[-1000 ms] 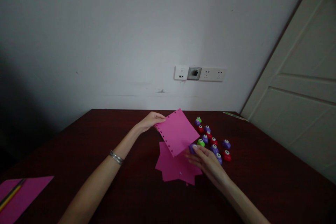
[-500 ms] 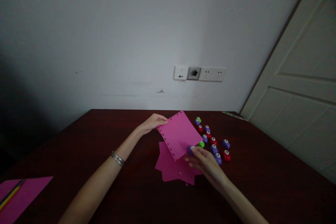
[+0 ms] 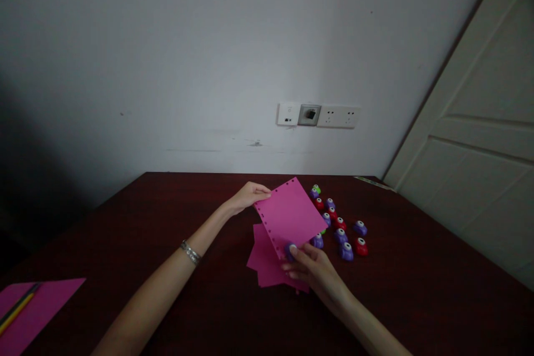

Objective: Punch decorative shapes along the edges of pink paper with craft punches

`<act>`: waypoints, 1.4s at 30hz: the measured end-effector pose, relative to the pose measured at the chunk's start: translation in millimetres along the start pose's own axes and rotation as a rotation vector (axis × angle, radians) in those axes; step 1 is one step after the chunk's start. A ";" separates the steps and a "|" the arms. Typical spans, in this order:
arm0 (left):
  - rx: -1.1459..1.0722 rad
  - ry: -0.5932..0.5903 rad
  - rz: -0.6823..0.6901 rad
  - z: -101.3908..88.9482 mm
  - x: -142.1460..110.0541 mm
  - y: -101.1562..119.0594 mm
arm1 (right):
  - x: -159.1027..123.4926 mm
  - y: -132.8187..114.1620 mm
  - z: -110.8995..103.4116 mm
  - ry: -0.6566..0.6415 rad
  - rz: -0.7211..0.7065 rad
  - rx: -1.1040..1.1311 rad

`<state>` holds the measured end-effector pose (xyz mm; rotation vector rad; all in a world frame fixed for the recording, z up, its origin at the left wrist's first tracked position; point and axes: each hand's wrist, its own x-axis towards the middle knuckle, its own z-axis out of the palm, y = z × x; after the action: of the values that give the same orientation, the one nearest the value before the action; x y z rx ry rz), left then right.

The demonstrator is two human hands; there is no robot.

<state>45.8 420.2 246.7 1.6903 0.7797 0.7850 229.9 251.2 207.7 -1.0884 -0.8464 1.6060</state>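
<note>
Pinched in my left hand (image 3: 250,196) is the upper left corner of a pink sheet of paper (image 3: 292,211), held tilted above the table. Small punched holes run along two of its edges. My right hand (image 3: 315,267) grips a purple craft punch (image 3: 290,251) with a white button, the thumb on top, at the sheet's lower corner. Whether the paper sits inside the punch's slot I cannot tell. Beneath lie more pink sheets (image 3: 267,272), fanned over one another, partly hidden by the held sheet and my right hand.
Several purple, red and green craft punches (image 3: 346,251) stand right of the paper. Another pink sheet (image 3: 50,303) with pencils (image 3: 19,311) lies at the front left. The dark table (image 3: 187,194) meets a wall with sockets (image 3: 337,117); a white door (image 3: 479,139) is at right.
My right hand and its punch have moved left and down to the sheet's lower corner. The held sheet has shifted slightly right, and a purple punch formerly behind my hand now shows.
</note>
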 end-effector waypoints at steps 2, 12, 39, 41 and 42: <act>-0.001 -0.009 -0.006 0.4 -0.5 0.6 | -2.4 -0.3 2.5 -0.002 0.004 -0.006; -0.028 -0.034 -0.023 4.4 -1.7 2.6 | -4.9 3.4 7.8 0.016 0.064 -0.005; -0.031 -0.100 -0.023 28.2 11.4 12.4 | -7.7 6.7 16.4 0.111 0.021 0.109; -0.102 -0.123 -0.044 30.7 9.0 12.8 | -6.4 6.8 15.1 0.120 -0.012 0.125; -0.140 -0.138 -0.058 31.7 7.8 12.6 | -5.6 6.7 14.2 0.123 -0.032 0.131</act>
<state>77.5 406.6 252.9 1.5715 0.6601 0.6609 215.0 243.7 208.1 -1.0633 -0.6644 1.5288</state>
